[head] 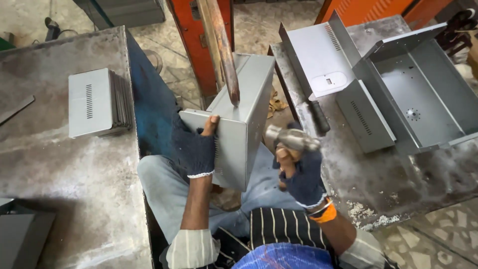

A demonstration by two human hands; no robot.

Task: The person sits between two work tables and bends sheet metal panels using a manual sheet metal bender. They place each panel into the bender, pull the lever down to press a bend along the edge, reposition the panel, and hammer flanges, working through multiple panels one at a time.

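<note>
A grey sheet-metal box (239, 124) rests tilted on the seated person's lap at the centre of the scene, between two worn tabletops. The left hand (198, 147), in a dark fingerless glove, has its grip clenched on the box's near left edge, thumb over the top rim. The right hand (298, 172), gloved likewise and wearing an orange wristband (326, 213), is closed around the handle of a hammer (291, 138), whose steel head hangs just right of the box. A rusty rod (226, 55) slants down onto the box's top. On the left tabletop (74, 169) stands a stack of vented grey panels (99, 102); on the right tabletop (393, 174) lie open metal casings (423, 89).
</note>
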